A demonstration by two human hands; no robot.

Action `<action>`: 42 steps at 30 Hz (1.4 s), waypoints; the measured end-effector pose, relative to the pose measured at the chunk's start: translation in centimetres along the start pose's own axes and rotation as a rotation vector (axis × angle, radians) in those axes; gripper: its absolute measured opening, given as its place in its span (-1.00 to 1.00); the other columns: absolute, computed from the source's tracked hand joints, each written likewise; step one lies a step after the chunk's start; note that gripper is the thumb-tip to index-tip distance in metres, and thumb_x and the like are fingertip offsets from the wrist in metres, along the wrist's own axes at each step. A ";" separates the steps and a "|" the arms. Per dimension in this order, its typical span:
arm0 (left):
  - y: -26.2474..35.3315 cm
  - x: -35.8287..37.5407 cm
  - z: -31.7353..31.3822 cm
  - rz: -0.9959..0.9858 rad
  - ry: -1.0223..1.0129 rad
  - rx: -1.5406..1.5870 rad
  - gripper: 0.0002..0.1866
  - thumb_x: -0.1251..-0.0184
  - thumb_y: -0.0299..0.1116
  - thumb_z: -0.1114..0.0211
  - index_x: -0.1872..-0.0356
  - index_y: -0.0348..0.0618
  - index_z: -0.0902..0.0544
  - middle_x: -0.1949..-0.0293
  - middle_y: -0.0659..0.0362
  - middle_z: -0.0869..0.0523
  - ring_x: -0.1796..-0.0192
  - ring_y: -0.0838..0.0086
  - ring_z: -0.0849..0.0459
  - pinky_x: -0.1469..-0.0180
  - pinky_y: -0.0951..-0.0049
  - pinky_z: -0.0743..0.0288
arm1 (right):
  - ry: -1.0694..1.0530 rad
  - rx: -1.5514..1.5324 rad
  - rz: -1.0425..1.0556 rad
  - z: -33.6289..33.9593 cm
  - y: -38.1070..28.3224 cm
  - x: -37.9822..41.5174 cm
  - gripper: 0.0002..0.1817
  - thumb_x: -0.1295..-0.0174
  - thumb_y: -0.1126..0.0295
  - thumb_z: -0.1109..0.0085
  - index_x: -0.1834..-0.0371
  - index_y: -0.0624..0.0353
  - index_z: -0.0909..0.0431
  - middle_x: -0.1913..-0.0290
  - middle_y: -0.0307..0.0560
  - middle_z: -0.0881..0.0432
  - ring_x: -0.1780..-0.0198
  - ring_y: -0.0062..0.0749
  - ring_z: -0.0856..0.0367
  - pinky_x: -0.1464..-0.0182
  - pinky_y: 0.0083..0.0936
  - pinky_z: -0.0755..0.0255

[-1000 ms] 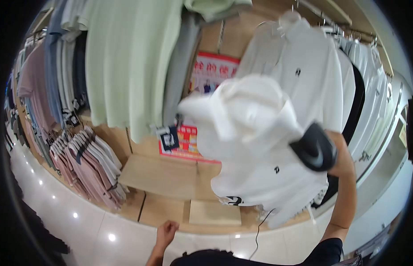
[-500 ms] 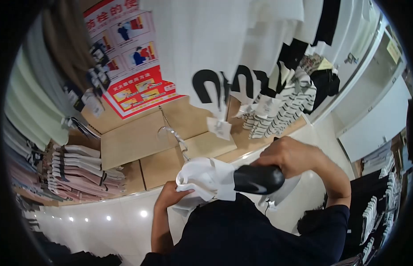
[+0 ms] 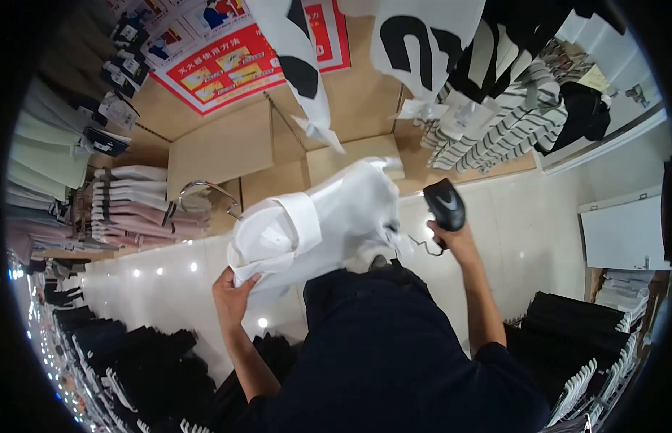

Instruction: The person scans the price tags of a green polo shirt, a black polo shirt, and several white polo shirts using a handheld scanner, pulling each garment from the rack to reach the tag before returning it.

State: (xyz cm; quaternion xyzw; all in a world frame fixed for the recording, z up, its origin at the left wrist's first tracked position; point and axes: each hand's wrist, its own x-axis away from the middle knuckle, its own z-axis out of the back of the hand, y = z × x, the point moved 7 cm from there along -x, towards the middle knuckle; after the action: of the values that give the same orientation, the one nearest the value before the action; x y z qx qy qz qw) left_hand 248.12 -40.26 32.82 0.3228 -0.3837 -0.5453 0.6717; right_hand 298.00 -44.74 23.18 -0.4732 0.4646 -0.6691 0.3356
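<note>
A white shirt (image 3: 350, 209) hangs sideways in front of me, its stand collar (image 3: 300, 224) facing up. From its far left side sticks a curved metal hanger hook (image 3: 210, 191). My left hand (image 3: 233, 292) is closed on the shirt near the collar, thumb on top of the cloth. To the right of the shirt, apart from it, my right hand (image 3: 451, 234) grips a black hand-held device (image 3: 444, 206) with a light curved mark. A thin dark cord (image 3: 426, 247) loops beside that hand. The exact kind of device is not clear.
White garments with black print (image 3: 415, 50) hang ahead, beside striped tops (image 3: 480, 130). Folded pink and white clothes (image 3: 145, 206) lie at left. A red and white poster (image 3: 235, 72) is on the wall. Racks of black clothes (image 3: 567, 332) stand at both sides.
The black device has moved right, away from the shirt. The shirt has swung out wider to the left, with my left hand still on it. My view has tilted further down.
</note>
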 end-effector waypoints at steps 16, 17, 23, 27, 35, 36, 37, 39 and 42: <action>1.5 6.0 18.4 -0.457 0.389 0.113 -0.18 -0.13 -0.18 -0.43 -0.35 -0.41 -0.31 -0.27 -0.05 -0.47 -0.24 0.23 -0.54 -0.23 0.24 -0.49 | -0.286 -0.060 -0.252 -4.4 17.3 -6.2 -0.69 -0.02 0.26 -0.54 0.33 0.21 -0.64 0.43 -0.21 -0.64 0.37 -0.49 -0.60 0.30 -0.50 -0.50; 0.5 6.8 20.3 -0.423 0.438 0.150 -0.19 -0.16 -0.16 -0.40 -0.36 -0.41 -0.31 -0.27 -0.05 -0.48 -0.24 0.22 -0.54 -0.25 0.21 -0.48 | -0.288 -0.061 -0.279 -4.7 18.1 -6.3 -0.68 -0.01 0.26 -0.54 0.31 0.21 -0.64 0.41 -0.21 -0.65 0.36 -0.48 -0.60 0.29 -0.49 -0.50; -1.5 8.1 25.3 -0.431 0.495 0.521 -0.25 -0.33 -0.06 -0.28 -0.41 -0.31 -0.29 -0.30 -0.04 -0.48 -0.30 0.14 -0.52 -0.36 0.07 -0.44 | -0.178 -0.339 -0.372 -5.7 22.7 -7.7 -0.67 -0.04 0.27 -0.52 0.21 0.17 -0.64 0.28 -0.20 -0.65 0.24 -0.42 -0.61 0.22 -0.36 -0.57; -1.7 8.5 26.0 -0.474 0.562 0.709 -0.20 -0.35 0.05 -0.27 -0.45 -0.25 -0.27 -0.35 0.02 -0.45 -0.38 0.15 -0.43 -0.45 0.01 -0.31 | -0.046 -0.439 -0.398 -4.3 24.2 -8.7 -0.68 -0.08 0.27 -0.50 0.17 0.15 -0.65 0.22 -0.18 -0.65 0.15 -0.39 -0.63 0.19 -0.32 -0.58; 2.1 8.9 22.3 -0.379 0.673 0.922 -0.40 -0.57 0.04 -0.02 -0.40 -0.20 -0.36 -0.38 0.02 -0.42 -0.40 0.14 -0.40 -0.46 -0.04 -0.25 | -0.602 -0.735 -0.508 -12.3 22.1 -7.5 -0.34 -0.35 -0.08 -0.21 -0.33 0.12 -0.33 0.01 0.01 -0.70 -0.02 -0.31 -0.69 -0.07 -0.29 -0.59; 2.3 9.0 22.2 -0.394 0.657 0.921 -0.39 -0.57 0.04 -0.02 -0.40 -0.21 -0.35 -0.39 0.01 -0.41 -0.40 0.14 -0.39 -0.47 -0.04 -0.25 | -0.721 -0.762 -0.508 -13.7 21.0 -6.5 -0.33 -0.36 -0.12 -0.16 -0.34 0.13 -0.33 -0.03 0.03 -0.69 -0.05 -0.28 -0.68 -0.08 -0.28 -0.59; 2.5 9.0 22.2 -0.406 0.642 0.918 -0.39 -0.57 0.04 -0.02 -0.41 -0.21 -0.34 -0.40 0.01 -0.40 -0.41 0.14 -0.39 -0.47 -0.04 -0.25 | -0.841 -0.786 -0.508 -14.9 20.0 -5.5 -0.31 -0.37 -0.16 -0.11 -0.34 0.14 -0.34 -0.06 0.05 -0.69 -0.08 -0.25 -0.68 -0.09 -0.28 -0.58; 2.5 9.0 22.4 -0.415 0.622 0.884 -0.37 -0.56 0.06 -0.03 -0.41 -0.21 -0.35 -0.38 0.03 -0.43 -0.40 0.13 -0.40 -0.45 -0.02 -0.27 | -0.961 -0.777 -0.490 -16.0 18.2 -3.7 -0.35 -0.35 -0.12 -0.17 -0.27 0.17 -0.42 -0.09 0.08 -0.67 -0.03 -0.27 -0.69 -0.05 -0.36 -0.59; 1.8 9.2 22.9 -0.406 0.600 0.860 -0.38 -0.56 0.04 -0.03 -0.39 -0.25 -0.36 -0.37 0.03 -0.45 -0.40 0.14 -0.41 -0.45 0.00 -0.28 | -1.076 -0.832 -0.427 -16.2 12.1 0.3 -0.47 -0.25 0.08 -0.38 -0.12 0.22 -0.52 0.02 0.00 -0.68 0.11 -0.40 -0.70 0.12 -0.46 -0.66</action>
State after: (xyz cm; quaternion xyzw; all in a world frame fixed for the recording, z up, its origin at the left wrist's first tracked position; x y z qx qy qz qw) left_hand 230.16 -49.29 47.27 0.7758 -0.2939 -0.3423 0.4411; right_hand 282.69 -44.25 9.98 -0.9072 0.3485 -0.1612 0.1717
